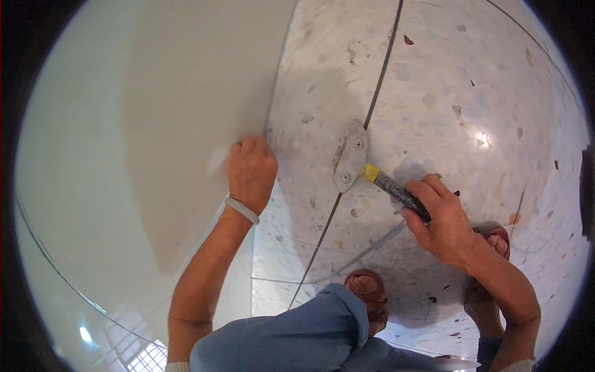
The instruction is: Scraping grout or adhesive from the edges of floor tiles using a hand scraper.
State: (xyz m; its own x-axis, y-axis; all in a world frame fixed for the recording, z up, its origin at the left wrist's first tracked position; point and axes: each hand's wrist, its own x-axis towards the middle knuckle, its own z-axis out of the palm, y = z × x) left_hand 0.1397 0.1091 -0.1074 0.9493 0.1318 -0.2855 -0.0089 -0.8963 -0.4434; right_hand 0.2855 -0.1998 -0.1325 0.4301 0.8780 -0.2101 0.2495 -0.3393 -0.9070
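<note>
My right hand (443, 217) is wrapped round the dark, worn handle of a grout saw (352, 158), which has a yellow band near its head. The grey head is fixed with two screws and has a rough, gritty edge. It lies along a dark joint line (382, 74) in the speckled stone floor. My left hand (252, 170) is closed, knuckles up, at the edge of a smooth cream panel (186, 93). Its fingertips are hidden, so I cannot see what is in them. A pale band (242, 211) circles the left wrist.
Pale terrazzo floor (471, 93) with coloured chips spreads to the right and far side. My feet in reddish-brown sandals (365, 288) and a blue trouser leg (285, 335) are close below the hands. A barred bright reflection (149, 358) shows at the lower left.
</note>
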